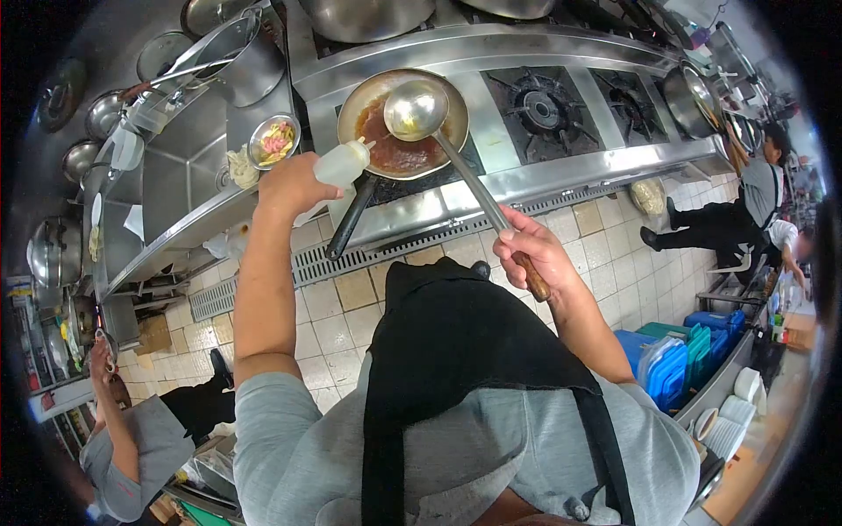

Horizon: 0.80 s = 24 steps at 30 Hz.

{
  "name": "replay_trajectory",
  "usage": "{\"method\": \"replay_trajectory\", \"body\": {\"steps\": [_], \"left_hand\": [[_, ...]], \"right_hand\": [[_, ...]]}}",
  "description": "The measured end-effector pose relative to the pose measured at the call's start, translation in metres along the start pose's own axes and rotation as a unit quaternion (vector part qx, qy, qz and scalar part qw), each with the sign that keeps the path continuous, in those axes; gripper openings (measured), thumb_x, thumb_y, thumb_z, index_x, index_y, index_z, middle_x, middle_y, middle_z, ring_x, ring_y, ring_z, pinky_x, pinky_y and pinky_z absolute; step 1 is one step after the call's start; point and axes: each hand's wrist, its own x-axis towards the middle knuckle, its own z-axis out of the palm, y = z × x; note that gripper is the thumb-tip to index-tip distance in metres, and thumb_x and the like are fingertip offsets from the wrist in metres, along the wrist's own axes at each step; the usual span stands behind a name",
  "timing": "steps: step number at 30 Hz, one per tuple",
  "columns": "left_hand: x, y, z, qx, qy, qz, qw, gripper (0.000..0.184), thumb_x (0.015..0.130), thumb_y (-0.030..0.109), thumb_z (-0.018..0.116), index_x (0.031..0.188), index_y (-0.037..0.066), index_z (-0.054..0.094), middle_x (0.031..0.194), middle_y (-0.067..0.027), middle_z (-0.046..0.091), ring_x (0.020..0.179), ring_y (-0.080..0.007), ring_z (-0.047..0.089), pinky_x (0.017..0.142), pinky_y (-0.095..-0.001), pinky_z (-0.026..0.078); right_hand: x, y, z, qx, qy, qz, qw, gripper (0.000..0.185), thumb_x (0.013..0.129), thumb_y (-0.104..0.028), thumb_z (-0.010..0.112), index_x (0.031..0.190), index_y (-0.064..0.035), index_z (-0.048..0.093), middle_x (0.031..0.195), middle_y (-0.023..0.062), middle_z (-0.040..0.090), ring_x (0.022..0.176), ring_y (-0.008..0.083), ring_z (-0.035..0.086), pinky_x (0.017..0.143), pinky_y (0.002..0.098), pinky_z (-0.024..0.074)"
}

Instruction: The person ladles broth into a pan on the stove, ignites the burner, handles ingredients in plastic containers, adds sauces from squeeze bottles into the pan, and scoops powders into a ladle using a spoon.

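Observation:
My left hand (296,186) is wrapped round a translucent squeeze bottle (340,165), tipped with its nozzle over the edge of a frying pan (351,110). Reddish-brown sauce (403,158) covers part of the pan's bottom. In my right hand (537,252) is the wooden-ended handle of a long steel ladle (417,110). The ladle's bowl hangs over the sauce; whether it touches the pan I cannot tell. From the pan a black handle (353,217) points toward me, just right of my left hand.
A metal bowl of pink and yellow strips (274,141) stands left of the pan, beside a crumpled cloth (243,167). Burners (539,109) lie to the right, a sink (180,167) to the left. One person (140,438) is at lower left, others (759,193) at far right.

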Motion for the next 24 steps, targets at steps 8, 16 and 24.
{"method": "replay_trajectory", "body": {"steps": [8, 16, 24], "left_hand": [[0.008, 0.008, -0.007, 0.01, -0.017, -0.004, 1.0, 0.056, 0.066, 0.046, 0.081, 0.107, 0.011, 0.066, 0.102, -0.012, 0.07, 0.097, -0.0305, 0.066, 0.081, -0.0433, 0.051], [0.012, 0.005, -0.009, 0.019, -0.022, -0.012, 1.0, 0.055, 0.065, 0.042, 0.082, 0.109, 0.013, 0.067, 0.101, -0.0129, 0.07, 0.097, -0.0305, 0.066, 0.08, -0.0428, 0.05], [0.008, -0.004, -0.009, 0.014, -0.013, 0.003, 1.0, 0.054, 0.066, 0.043, 0.081, 0.106, 0.01, 0.066, 0.1, -0.0132, 0.07, 0.097, -0.0313, 0.066, 0.081, -0.0433, 0.05]], "right_hand": [[-0.001, -0.005, 0.004, -0.008, 0.01, -0.003, 1.0, 0.054, 0.093, -0.01, 0.057, 0.143, -0.0071, 0.038, 0.075, 0.0063, 0.054, 0.041, 0.0093, 0.047, 0.033, 0.0219, 0.0375], [0.0, -0.002, 0.001, -0.002, 0.008, 0.0, 1.0, 0.053, 0.093, -0.011, 0.058, 0.143, -0.0089, 0.039, 0.075, 0.0058, 0.054, 0.041, 0.01, 0.048, 0.034, 0.0231, 0.0385], [-0.001, 0.003, 0.001, 0.003, 0.005, -0.002, 1.0, 0.052, 0.093, -0.011, 0.058, 0.142, -0.0111, 0.04, 0.075, 0.0056, 0.055, 0.042, 0.0109, 0.048, 0.034, 0.0241, 0.0393]]}}
